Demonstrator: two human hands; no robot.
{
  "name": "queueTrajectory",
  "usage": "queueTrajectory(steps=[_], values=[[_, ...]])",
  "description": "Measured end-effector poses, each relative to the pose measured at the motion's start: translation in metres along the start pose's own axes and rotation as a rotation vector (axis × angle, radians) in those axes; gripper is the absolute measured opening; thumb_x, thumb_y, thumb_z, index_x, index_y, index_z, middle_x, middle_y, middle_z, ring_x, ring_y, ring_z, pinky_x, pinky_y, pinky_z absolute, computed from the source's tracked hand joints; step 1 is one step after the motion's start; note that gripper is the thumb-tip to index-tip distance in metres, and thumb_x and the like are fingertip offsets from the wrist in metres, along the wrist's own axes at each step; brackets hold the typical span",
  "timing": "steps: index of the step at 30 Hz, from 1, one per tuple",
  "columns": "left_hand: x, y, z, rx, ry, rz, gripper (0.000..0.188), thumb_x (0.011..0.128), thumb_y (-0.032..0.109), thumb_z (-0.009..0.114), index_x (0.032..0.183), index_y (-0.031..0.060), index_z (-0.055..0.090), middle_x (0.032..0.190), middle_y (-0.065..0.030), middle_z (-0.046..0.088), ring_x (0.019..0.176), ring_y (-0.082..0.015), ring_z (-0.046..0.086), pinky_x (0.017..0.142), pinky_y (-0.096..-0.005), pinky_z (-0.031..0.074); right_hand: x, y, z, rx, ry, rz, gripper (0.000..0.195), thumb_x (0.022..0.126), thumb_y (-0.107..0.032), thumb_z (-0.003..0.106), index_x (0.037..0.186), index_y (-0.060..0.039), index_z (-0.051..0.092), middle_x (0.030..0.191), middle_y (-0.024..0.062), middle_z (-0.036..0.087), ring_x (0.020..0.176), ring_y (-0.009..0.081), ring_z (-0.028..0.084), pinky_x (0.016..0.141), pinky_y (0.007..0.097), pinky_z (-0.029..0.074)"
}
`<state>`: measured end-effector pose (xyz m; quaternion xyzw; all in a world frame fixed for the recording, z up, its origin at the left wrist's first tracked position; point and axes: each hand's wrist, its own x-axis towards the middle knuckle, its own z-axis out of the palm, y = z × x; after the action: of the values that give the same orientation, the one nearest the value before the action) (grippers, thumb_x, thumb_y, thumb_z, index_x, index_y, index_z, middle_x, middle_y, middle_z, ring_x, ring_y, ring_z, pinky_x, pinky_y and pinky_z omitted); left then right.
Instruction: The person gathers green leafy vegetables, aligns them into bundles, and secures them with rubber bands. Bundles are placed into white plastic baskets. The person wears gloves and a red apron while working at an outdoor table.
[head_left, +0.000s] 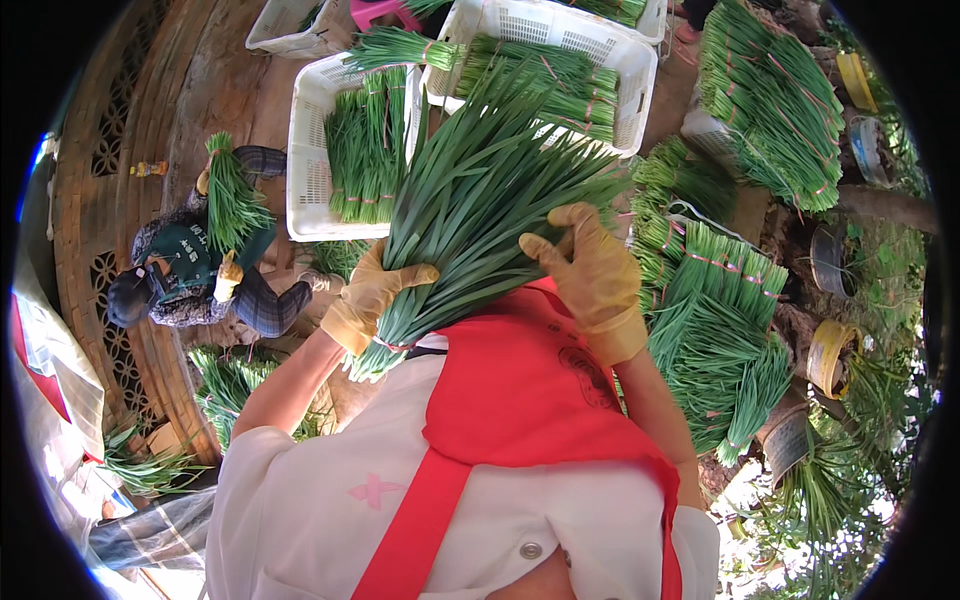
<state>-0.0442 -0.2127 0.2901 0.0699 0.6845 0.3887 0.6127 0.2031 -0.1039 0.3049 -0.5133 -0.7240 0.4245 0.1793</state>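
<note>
A large bundle of long flat green leaves, likely garlic chives (465, 202), lies slanted before my chest. A pinkish band circles its pale cut stems, which point down and left. My left hand (371, 296), in a yellowish rubber glove, grips the bundle just above that band, thumb across the front. On the other side, my right hand (589, 274), gloved alike, is at the edge of the leaves with thumb and forefinger apart; its other fingers are partly hidden. A red apron (517, 390) over a white shirt is right behind the bundle.
White plastic crates (300, 187) with banded bundles stand ahead, one bundle (405, 51) across their rims. Stacked bundles (720, 322) rise on my right, with another loaded stack (772, 105) farther off. At left, a co-worker (202, 247) sits holding a bundle. Buckets (832, 356) line the far right.
</note>
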Motion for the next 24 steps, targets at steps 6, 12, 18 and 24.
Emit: queueTrajectory(steps=[6, 12, 18, 24], values=[[-0.004, -0.001, 0.006, 0.004, -0.001, 0.051, 0.055, 0.07, -0.005, 0.082, 0.117, 0.0038, 0.056, 0.105, -0.0079, 0.069, 0.094, -0.0172, 0.067, 0.089, -0.0304, 0.054, 0.023, 0.019, -0.021, -0.382, -0.087, -0.153, 0.058, 0.071, -0.054, 0.079, 0.097, -0.0079, 0.054, 0.07, 0.0069, 0.06, 0.063, 0.0252, 0.06, 0.058, 0.0367, 0.047], [-0.01, 0.0, 0.01, 0.031, 0.027, 0.041, 0.062, 0.067, -0.004, 0.084, 0.122, 0.0041, 0.057, 0.106, -0.0059, 0.069, 0.095, -0.0175, 0.066, 0.09, -0.0315, 0.053, 0.041, 0.022, -0.023, -0.12, -0.257, -0.24, 0.047, 0.078, -0.051, 0.073, 0.086, -0.0079, 0.056, 0.073, 0.0093, 0.062, 0.069, 0.0298, 0.064, 0.06, 0.0401, 0.048], [-0.008, 0.0, 0.008, 0.031, 0.015, 0.047, 0.062, 0.066, -0.002, 0.085, 0.122, 0.0048, 0.058, 0.107, -0.0057, 0.069, 0.096, -0.0172, 0.066, 0.09, -0.0306, 0.052, 0.046, 0.033, -0.006, -0.435, -0.328, -0.599, 0.019, 0.089, -0.028, 0.063, 0.087, -0.009, 0.061, 0.075, 0.0112, 0.064, 0.071, 0.0302, 0.064, 0.062, 0.0399, 0.049], [-0.002, -0.004, -0.003, -0.011, -0.041, 0.067, 0.058, 0.067, -0.002, 0.085, 0.119, 0.0056, 0.06, 0.106, -0.0062, 0.07, 0.095, -0.0167, 0.066, 0.089, -0.0306, 0.053, 0.056, 0.055, -0.082, -0.504, 0.079, 0.081, 0.028, 0.092, -0.038, 0.06, 0.088, -0.0097, 0.064, 0.075, 0.0153, 0.064, 0.074, 0.0355, 0.062, 0.065, 0.0444, 0.047]])
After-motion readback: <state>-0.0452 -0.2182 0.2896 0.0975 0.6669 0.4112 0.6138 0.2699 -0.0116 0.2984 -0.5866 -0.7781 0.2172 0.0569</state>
